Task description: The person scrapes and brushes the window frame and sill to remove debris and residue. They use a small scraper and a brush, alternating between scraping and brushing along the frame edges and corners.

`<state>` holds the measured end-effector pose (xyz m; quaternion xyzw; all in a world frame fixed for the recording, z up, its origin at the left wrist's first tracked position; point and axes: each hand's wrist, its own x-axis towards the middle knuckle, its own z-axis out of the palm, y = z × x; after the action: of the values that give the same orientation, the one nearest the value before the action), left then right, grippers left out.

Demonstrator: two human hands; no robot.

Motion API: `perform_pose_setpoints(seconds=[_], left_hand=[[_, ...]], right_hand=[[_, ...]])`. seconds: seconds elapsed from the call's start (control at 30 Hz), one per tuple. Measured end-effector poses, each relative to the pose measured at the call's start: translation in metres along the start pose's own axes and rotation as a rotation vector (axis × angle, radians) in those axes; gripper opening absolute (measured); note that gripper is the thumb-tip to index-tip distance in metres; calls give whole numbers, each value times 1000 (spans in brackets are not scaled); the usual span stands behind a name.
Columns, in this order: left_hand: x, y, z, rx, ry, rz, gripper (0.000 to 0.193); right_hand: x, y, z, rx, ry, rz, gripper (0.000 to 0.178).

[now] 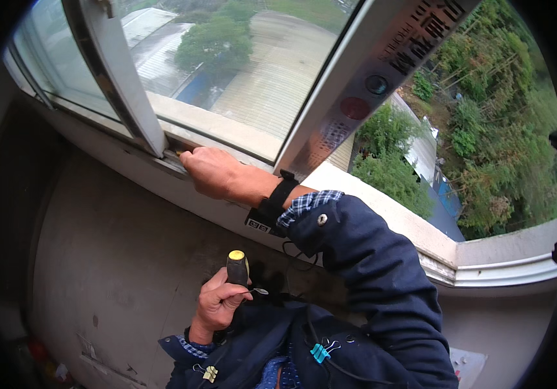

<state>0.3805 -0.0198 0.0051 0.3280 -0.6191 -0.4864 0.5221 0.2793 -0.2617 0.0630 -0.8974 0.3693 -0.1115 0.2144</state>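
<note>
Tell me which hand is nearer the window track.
Right. The right hand is at the window track; the left hand is farther off, near the body, holding a black handle.

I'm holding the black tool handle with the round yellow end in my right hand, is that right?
Wrong hand: the head view shows the black tool handle with the round yellow end in your left hand, while your right hand is at the pale grey window track.

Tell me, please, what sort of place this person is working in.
Most likely a room on an upper storey: the right hand is at a window frame, and outside, a corrugated roof and trees are seen from above. Its exact use is unclear.
</note>
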Motion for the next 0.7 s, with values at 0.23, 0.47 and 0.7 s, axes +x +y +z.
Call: perform_pose_setpoints(seconds=[0.23, 0.47, 0.7], left_hand=[[31, -7, 14, -49, -205, 30, 10], [63, -17, 44, -139, -398, 8, 12], [81, -19, 61, -132, -462, -25, 12]], right_hand=[[-123, 18, -45, -7, -279, 174, 21], [-305, 35, -99, -61, -265, 524, 25], [-345, 38, -127, 26, 79, 495, 33]])
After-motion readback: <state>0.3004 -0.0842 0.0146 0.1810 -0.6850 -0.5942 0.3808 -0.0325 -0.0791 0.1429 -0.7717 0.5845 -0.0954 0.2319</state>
